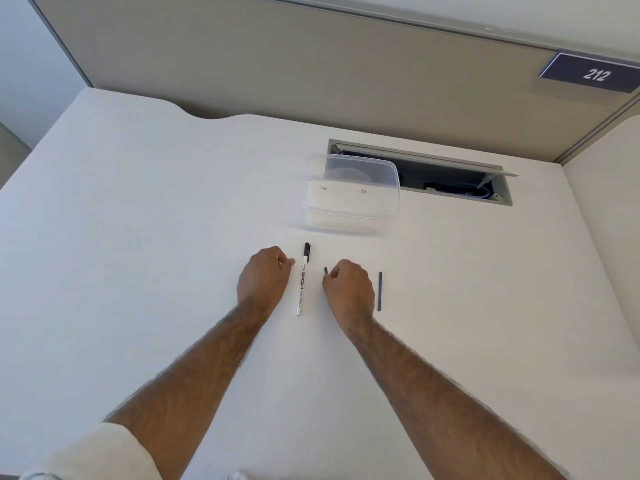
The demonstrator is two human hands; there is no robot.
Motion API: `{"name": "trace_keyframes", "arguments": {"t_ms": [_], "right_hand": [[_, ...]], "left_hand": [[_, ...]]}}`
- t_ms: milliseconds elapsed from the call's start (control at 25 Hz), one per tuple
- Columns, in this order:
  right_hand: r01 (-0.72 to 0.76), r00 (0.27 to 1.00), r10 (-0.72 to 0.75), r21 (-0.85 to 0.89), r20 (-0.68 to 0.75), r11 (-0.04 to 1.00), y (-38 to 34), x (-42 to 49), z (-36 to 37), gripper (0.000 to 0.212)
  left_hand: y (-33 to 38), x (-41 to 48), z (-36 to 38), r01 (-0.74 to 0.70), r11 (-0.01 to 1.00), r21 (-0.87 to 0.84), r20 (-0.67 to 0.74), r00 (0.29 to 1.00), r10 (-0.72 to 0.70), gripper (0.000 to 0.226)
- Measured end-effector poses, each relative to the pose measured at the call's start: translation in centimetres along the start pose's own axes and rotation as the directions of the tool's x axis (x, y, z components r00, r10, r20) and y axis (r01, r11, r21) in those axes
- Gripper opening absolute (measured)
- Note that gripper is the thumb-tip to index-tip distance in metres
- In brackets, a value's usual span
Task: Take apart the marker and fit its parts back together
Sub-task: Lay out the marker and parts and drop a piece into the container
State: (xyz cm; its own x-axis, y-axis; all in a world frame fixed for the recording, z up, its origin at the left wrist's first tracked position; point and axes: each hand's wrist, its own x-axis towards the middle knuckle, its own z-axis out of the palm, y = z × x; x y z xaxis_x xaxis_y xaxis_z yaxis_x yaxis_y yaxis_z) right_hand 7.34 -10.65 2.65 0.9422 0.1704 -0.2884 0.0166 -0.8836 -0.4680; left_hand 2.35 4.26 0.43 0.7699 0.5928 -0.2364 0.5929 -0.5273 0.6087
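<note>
A white marker barrel (302,284) with a black cap lies lengthwise on the white desk (138,237) between my hands. My left hand (264,277) rests just left of it, fingers curled, a fingertip close to the barrel near the cap; it holds nothing that I can see. My right hand (349,289) sits to the right of the barrel, fingers curled around a small dark end piece (326,270) that pokes out beyond the fingertips. A thin dark ink rod (380,291) lies alone on the desk right of my right hand.
A clear plastic box (351,194) stands on the desk beyond the marker. Behind it is an open cable hatch (450,178) set in the desktop. A beige partition wall (277,64) with a "212" sign (594,74) closes the back.
</note>
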Motion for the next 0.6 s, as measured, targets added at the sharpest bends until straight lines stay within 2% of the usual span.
{"name": "trace_keyframes", "arguments": {"t_ms": [80, 200, 320, 600], "right_hand": [[0.021, 1.0, -0.02, -0.054, 0.016, 0.998, 0.4, 0.1, 0.1, 0.015], [0.052, 0.998, -0.046, -0.126, 0.053, 0.991, 0.2, -0.1, 0.3, 0.017], [0.058, 0.997, -0.047, -0.171, 0.066, 0.984, -0.2, -0.3, 0.5, 0.017], [0.011, 0.996, 0.006, -0.188, 0.092, 0.982, -1.0, 0.0, 0.6, 0.012]], "left_hand": [[-1.5, 0.1, 0.2, -0.184, 0.969, 0.163, -0.102, 0.974, 0.202, 0.021], [-3.8, 1.0, 1.0, -0.303, 0.897, 0.322, -0.023, 0.945, 0.327, 0.045], [-5.1, 1.4, 1.7, -0.36, 0.847, 0.391, 0.068, 0.929, 0.363, 0.059], [-5.4, 1.6, 2.0, -0.34, 0.829, 0.443, 0.066, 0.935, 0.348, 0.066]]}}
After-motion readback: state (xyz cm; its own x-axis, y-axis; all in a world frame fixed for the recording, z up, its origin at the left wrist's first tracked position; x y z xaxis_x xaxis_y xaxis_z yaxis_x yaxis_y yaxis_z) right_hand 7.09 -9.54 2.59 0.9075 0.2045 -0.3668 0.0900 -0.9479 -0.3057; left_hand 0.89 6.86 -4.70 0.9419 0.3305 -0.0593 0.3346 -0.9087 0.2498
